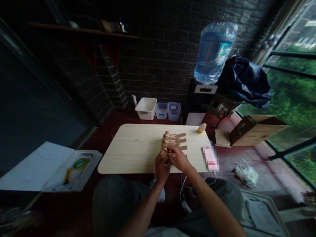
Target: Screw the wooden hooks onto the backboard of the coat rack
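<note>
On the table a brown wooden-looking assembly point(170, 139) lies with several strips sticking out to the right, some showing small dark holes. At its near end my two hands meet. My right hand point(180, 160) is closed, its fingertips pinching a small black-and-yellow object point(169, 150) whose kind I cannot make out. My left hand point(162, 167) is closed too, right beside it at the assembly's near left corner. What its fingers grip is hidden. The hands cover the nearest part of the assembly.
The pale table point(128, 151) carries a yellow-capped bottle point(201, 128), a blurred-out pink item point(210, 158) and a thin dark piece point(136, 140). Beyond stand plastic bins point(146, 112) and a water dispenser point(201, 98). An open white case point(74, 184) lies left; a cardboard box point(256, 133) sits right.
</note>
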A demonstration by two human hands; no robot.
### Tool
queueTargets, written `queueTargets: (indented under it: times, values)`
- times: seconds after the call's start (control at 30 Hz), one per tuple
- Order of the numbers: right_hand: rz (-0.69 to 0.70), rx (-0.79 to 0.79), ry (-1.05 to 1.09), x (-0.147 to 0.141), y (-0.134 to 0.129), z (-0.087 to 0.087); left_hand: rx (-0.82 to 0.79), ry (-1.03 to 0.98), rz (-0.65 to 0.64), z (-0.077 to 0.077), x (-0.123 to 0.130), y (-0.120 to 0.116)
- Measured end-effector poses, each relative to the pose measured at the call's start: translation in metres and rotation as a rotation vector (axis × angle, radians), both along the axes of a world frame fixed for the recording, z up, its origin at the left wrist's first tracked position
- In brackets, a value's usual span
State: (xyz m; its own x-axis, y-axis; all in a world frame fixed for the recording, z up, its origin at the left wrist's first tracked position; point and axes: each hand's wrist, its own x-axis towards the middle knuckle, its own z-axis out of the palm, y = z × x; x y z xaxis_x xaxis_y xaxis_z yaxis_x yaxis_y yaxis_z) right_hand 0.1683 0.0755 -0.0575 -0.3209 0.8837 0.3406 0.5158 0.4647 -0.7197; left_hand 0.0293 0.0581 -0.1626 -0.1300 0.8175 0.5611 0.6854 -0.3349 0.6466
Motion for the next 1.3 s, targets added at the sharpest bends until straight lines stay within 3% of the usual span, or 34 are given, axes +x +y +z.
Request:
queueTargets:
  times: [0.23,0.73,0.9,1.3]
  values:
    - [-0.021,-0.043,-0.039,0.006,-0.002,-0.003,0.001,0.013,0.000,0.000,0.001,0.001]
    - [0.013,0.045,-0.024,0.000,0.002,0.005,0.001,0.004,-0.008,-0.003,0.000,0.001]
    - [-0.020,-0.009,-0.043,0.001,0.000,0.002,-0.008,0.012,-0.011,-0.004,-0.001,0.001]
    - [0.049,0.039,0.030,-0.004,0.006,0.009,-0.004,0.023,-0.002,-0.003,-0.001,0.001]
